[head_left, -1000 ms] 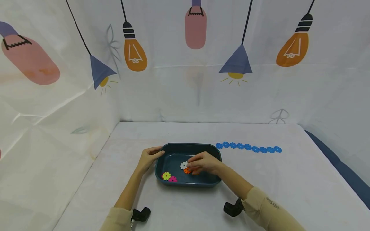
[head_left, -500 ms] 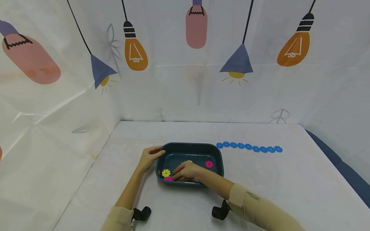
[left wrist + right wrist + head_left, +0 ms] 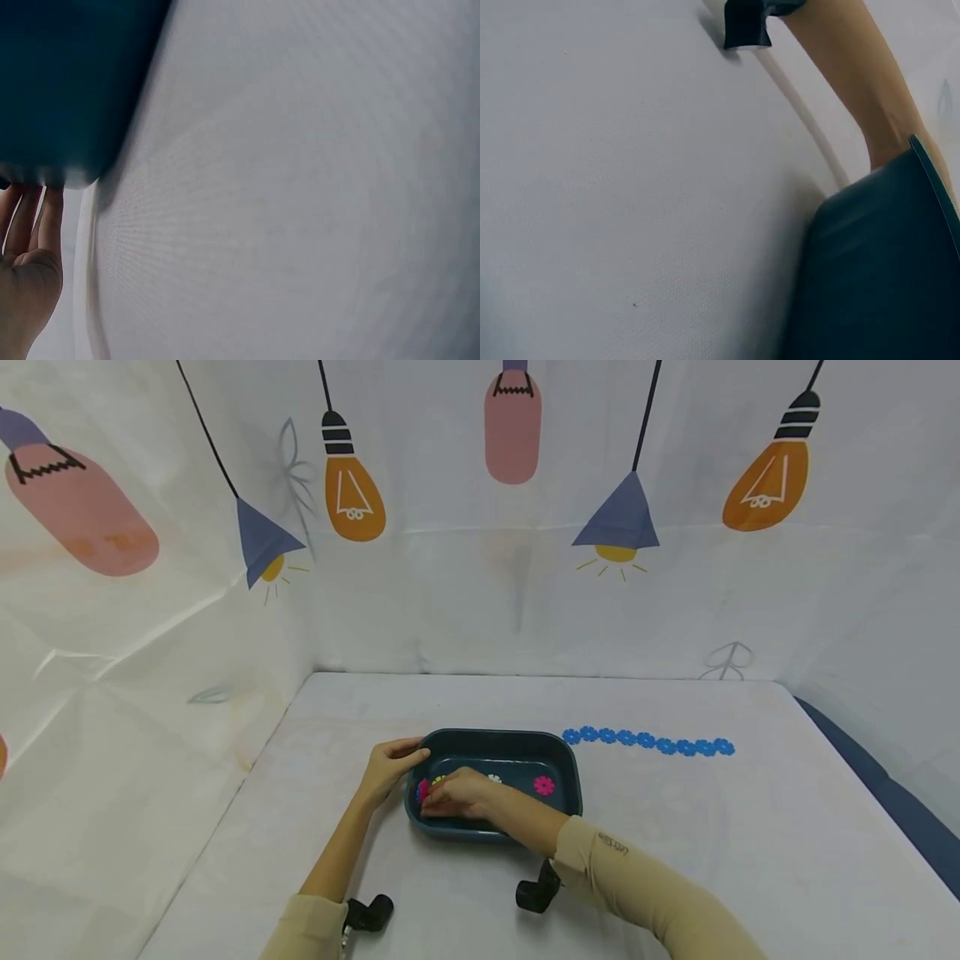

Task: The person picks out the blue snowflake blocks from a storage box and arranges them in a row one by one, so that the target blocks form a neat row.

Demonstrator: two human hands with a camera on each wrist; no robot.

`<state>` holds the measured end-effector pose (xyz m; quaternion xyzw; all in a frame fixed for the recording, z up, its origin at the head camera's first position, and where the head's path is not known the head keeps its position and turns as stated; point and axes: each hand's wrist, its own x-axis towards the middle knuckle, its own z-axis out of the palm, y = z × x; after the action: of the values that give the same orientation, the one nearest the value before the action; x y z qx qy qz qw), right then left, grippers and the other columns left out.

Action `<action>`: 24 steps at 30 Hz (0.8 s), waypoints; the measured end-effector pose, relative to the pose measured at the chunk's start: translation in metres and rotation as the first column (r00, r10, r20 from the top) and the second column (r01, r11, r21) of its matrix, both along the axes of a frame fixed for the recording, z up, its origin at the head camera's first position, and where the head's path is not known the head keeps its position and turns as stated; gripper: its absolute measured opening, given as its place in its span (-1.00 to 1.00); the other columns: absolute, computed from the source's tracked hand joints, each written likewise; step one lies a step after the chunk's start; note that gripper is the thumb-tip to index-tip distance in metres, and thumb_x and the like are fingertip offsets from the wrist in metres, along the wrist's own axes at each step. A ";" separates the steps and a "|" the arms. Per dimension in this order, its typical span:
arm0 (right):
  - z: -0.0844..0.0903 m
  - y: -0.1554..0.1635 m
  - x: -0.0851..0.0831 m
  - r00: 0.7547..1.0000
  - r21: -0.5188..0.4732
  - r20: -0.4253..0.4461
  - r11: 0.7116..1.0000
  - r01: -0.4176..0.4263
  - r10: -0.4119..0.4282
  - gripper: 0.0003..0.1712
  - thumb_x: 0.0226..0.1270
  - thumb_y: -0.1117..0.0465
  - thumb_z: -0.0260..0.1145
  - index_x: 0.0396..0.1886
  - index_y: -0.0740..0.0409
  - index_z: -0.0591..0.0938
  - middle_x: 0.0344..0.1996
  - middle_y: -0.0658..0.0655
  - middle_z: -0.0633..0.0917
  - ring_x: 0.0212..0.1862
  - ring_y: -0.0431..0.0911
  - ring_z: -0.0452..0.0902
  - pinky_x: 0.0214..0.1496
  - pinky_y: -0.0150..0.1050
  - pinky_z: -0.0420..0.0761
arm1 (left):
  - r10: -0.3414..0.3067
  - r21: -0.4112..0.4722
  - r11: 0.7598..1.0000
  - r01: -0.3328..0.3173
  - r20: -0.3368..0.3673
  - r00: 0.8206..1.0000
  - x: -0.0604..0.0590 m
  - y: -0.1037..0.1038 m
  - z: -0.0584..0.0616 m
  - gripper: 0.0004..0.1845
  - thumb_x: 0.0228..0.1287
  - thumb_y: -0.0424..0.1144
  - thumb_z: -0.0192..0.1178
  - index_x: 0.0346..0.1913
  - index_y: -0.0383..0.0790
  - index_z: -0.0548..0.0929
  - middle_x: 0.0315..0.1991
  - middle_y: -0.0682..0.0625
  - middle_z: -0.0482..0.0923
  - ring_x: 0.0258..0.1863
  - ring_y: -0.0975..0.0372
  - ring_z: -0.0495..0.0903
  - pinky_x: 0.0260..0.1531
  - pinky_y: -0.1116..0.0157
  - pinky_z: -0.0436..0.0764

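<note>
My left hand rests against the left end of the dark teal tray, fingers curled over its rim at the far-left corner, thumb side toward me. From the left wrist view I see only my straight fingers lying beside the tray's outer wall on the white cloth, so the grip itself shows best from the head view.

Just right of that, inside the tray's left part, my right hand reaches down into the basin. Its fingers are bent together near the floor of the tray, right at a pink gear disc and a yellow-green one that peek out past my knuckles. I cannot tell whether my fingertips actually pinch either disc or only touch them; the hand covers the contact.

Further right in the tray, a white disc lies just behind my wrist, and a second pink disc sits alone toward the tray's right end, apart from my hand.

The right wrist view shows only the tray's near outer wall, my left forearm beyond it, and the table cloth.

To the right of the tray, on the table, a row of blue discs runs in a line, touching one another, well apart from both hands.
</note>
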<state>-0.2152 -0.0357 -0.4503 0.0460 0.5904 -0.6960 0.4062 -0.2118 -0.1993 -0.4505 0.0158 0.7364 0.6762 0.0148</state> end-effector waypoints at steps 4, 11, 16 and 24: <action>-0.002 0.002 -0.009 0.998 -0.014 0.010 0.998 0.062 -0.062 -0.63 0.22 0.62 0.10 0.06 0.61 0.44 -0.12 0.42 0.62 -0.07 0.09 0.61 0.12 -0.08 0.52 | -0.002 -0.009 1.000 0.002 0.002 1.000 0.001 0.000 0.002 -0.61 0.21 -0.40 0.23 0.06 -0.57 0.53 0.03 -0.37 0.54 -0.18 0.38 0.61 -0.13 0.45 0.56; -0.006 0.008 -0.020 0.999 -0.074 -0.030 0.997 0.039 -0.041 -0.50 0.26 0.63 -0.01 0.23 0.61 0.28 0.15 0.50 0.44 0.18 0.21 0.42 0.23 -0.03 0.41 | -0.011 -0.005 1.000 0.011 0.004 1.000 0.000 0.000 0.001 -0.60 0.22 -0.39 0.23 0.07 -0.57 0.52 0.03 -0.38 0.54 -0.18 0.37 0.61 -0.13 0.44 0.57; -0.008 0.009 -0.025 0.998 -0.102 -0.045 0.994 0.031 -0.036 -0.50 0.30 0.60 -0.03 0.26 0.60 0.25 0.18 0.51 0.40 0.21 0.23 0.38 0.27 -0.02 0.37 | -0.009 0.007 1.000 0.009 0.007 1.000 0.000 0.000 0.000 -0.60 0.21 -0.40 0.23 0.07 -0.58 0.52 0.03 -0.39 0.53 -0.19 0.38 0.61 -0.13 0.45 0.57; -0.004 -0.004 -0.022 0.980 -0.054 -0.110 0.986 0.161 -0.166 -0.61 0.25 0.59 0.10 0.10 0.63 0.42 -0.03 0.43 0.57 -0.12 0.00 0.60 0.11 -0.10 0.53 | -0.025 0.003 1.000 0.025 -0.014 1.000 0.001 0.000 0.000 -0.59 0.22 -0.40 0.23 0.08 -0.60 0.50 0.03 -0.41 0.51 -0.18 0.38 0.62 -0.11 0.44 0.57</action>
<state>-0.2368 -0.0401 -0.4543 0.0454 0.5911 -0.7415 0.3141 -0.2113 -0.1996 -0.4504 0.0296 0.7352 0.6770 0.0182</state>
